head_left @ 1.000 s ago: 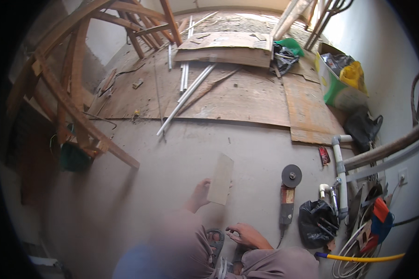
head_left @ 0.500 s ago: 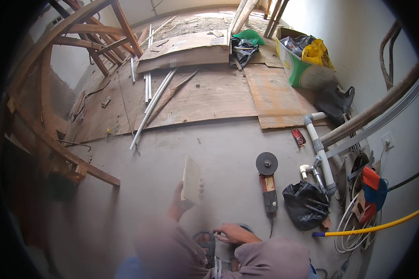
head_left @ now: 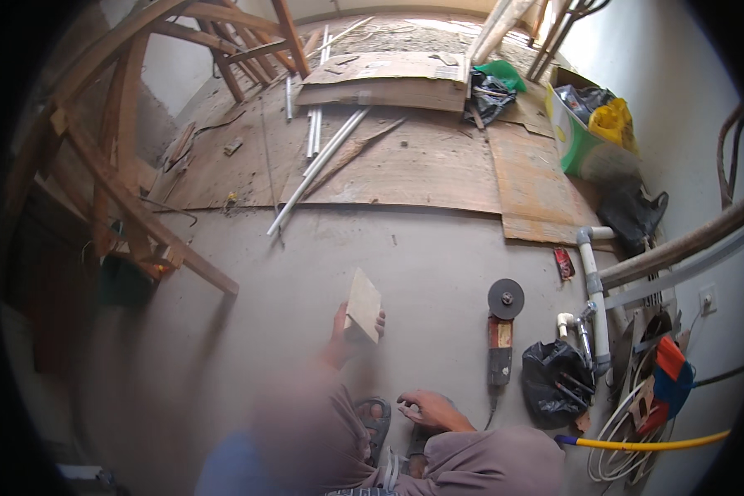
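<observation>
the work area is a smooth grey floor (head_left: pixel 438 248), with flat brown sheets (head_left: pixel 422 169) and white pipes (head_left: pixel 318 169) beyond it and a wooden frame (head_left: pixel 153 219) at the left. status: a thin slab (head_left: pixel 364 299) is lifted and in hand, located above the floor ahead of the feet; the angle grinder (head_left: pixel 500 347) lies to the right, untouched, its dark disc pointing away from the person. the slab therefore appears to be at the handling stage; whether any edge has been worked, and how much remains, cannot be read from this view. the slab is pale beige, flat-faced and straight-edged, tilted, with a darker face along its lower edge; fine surface detail is too small to tell. the left hand (head_left: pixel 339 324) clamps the slab from beneath, thumb side at the left edge, fingertips at the right. the right hand (head_left: pixel 431 410) is beside the right knee, fingers loosely bent and slightly spread, with nothing visible in its grasp. a black bag (head_left: pixel 546 384) sits just right of the grinder.
</observation>
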Action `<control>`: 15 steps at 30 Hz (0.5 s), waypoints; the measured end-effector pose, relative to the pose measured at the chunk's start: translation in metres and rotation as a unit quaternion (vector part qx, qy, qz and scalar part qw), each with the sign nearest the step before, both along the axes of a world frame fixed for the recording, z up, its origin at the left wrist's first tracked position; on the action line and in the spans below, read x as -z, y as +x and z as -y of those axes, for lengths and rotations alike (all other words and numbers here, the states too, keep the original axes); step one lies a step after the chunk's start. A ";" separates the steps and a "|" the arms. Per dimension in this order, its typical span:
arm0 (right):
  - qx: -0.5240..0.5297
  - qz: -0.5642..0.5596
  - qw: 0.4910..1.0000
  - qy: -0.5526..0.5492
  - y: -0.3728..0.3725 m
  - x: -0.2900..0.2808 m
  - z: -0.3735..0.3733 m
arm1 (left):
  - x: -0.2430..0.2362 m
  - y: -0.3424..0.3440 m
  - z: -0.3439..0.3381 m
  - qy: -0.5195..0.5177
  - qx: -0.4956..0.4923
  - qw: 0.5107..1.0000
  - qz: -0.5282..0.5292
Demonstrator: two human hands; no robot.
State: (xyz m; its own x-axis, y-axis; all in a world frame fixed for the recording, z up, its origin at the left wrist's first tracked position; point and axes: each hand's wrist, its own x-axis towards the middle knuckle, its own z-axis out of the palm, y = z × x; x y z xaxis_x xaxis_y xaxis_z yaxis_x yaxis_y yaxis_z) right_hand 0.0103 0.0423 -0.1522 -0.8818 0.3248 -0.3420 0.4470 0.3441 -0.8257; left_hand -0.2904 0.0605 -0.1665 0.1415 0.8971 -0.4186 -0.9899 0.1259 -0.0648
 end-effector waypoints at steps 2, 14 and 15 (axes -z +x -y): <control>0.006 0.013 1.000 0.005 0.000 0.002 -0.003 | 0.001 -0.002 0.004 -0.034 0.001 0.999 0.008; 0.021 0.061 0.998 -0.018 -0.005 -0.026 0.001 | -0.006 0.013 -0.005 -0.134 -0.029 0.973 -0.187; 0.024 0.080 0.996 -0.036 -0.007 -0.029 -0.001 | -0.006 0.014 -0.007 -0.146 -0.041 0.972 -0.181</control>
